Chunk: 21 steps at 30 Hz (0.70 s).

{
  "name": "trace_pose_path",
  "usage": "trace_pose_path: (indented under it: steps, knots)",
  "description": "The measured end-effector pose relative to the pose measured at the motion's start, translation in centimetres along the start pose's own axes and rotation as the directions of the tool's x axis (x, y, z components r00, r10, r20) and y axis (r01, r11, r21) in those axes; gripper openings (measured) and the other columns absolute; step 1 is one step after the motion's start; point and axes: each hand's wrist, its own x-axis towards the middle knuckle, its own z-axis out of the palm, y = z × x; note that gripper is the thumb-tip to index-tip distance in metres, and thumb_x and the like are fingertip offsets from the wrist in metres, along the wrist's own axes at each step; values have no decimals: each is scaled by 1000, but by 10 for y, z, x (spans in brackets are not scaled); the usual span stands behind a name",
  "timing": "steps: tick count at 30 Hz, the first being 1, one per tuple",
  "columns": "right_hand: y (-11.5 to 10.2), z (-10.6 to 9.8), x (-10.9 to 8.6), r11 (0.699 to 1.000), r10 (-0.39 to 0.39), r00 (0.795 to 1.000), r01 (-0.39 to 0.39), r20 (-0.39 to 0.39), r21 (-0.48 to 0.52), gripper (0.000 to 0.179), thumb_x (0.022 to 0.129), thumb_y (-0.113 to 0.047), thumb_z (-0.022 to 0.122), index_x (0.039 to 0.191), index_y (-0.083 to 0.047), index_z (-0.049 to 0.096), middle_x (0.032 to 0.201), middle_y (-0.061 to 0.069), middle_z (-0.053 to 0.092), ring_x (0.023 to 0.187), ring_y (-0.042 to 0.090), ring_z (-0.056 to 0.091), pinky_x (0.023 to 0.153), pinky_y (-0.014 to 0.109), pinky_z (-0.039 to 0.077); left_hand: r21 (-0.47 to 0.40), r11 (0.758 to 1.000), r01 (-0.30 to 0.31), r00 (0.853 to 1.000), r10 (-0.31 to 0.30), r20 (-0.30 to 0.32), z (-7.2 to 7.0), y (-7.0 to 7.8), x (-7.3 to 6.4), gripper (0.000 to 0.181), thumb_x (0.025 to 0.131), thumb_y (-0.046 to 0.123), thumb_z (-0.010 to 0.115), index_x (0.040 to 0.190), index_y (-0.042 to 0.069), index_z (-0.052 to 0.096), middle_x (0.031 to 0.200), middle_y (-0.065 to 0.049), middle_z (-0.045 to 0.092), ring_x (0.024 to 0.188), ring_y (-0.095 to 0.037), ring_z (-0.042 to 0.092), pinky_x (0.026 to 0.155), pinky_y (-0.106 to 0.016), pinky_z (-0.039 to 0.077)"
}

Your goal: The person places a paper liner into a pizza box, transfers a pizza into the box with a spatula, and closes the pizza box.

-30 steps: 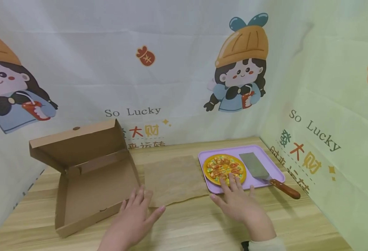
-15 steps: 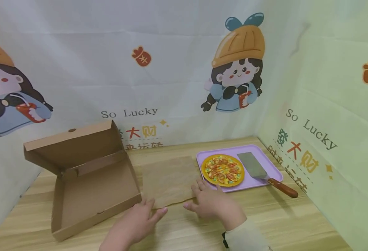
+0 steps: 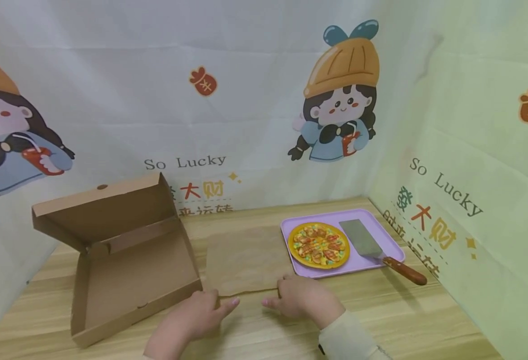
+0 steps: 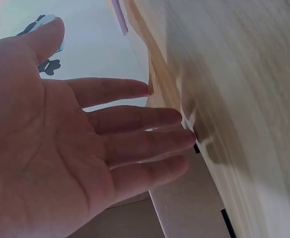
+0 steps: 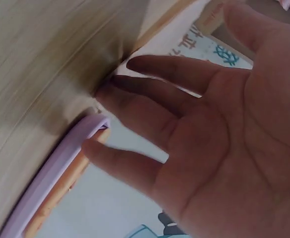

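Observation:
A flat sheet of brown paper (image 3: 248,262) lies on the wooden table between the box and the tray. At its near left corner, my left hand (image 3: 196,315) touches the edge, close to the open cardboard pizza box (image 3: 138,280). My right hand (image 3: 306,298) is at the near right corner, beside the purple tray (image 3: 351,262). In the left wrist view, the left hand (image 4: 90,144) has nearly straight fingers and its thumb apart. The right wrist view shows the right hand (image 5: 224,124) with extended, slightly bent fingers; neither palm holds anything.
On the tray sit a toy pizza (image 3: 319,245) and a metal spatula (image 3: 360,237), whose wooden handle (image 3: 405,271) sticks out over the tray's near right side. Printed cloth walls (image 3: 255,110) stand behind and at both sides. The pizza box's lid (image 3: 111,210) is raised.
My right hand has moved left from over the pizza to the paper's near right corner. My left hand has shifted slightly to the paper's near left corner. The paper, pizza and spatula stay put.

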Motion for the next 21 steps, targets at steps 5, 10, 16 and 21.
trace_pose_path:
  steps: [5,10,16,21]
  knots:
    - [0,0,0,999,-21,1000,21,-14,-37,69,100,-64,63,119,2,76,142,19,66,126,39,69,112,52,55,4,1000,-2,1000,2,-21,2,3,4,57,103,57,62,97,1,69,85,-7,68,78,-22,66,76,-51,60]
    - [2,3,2,998,-25,999,22,-48,-55,69,98,-63,66,116,3,77,135,20,69,122,40,70,110,52,55,-57,998,-2,999,-1,-50,1,4,10,49,103,51,65,80,8,61,69,-4,54,60,-18,50,59,-36,48]
    - [3,4,1,999,-19,999,16,-50,-50,62,99,-59,67,109,2,78,128,16,71,119,36,71,109,50,56,-69,997,-16,994,8,-109,-3,4,19,46,104,37,69,111,-8,71,108,-25,75,92,-32,72,83,-50,62]
    - [3,5,-1,999,-32,997,32,-63,-14,58,99,-56,69,99,1,78,119,17,76,111,34,75,103,48,60,-63,998,-3,988,-7,-154,-6,6,25,50,102,29,72,131,-12,66,132,-32,70,124,-47,69,106,-62,55]
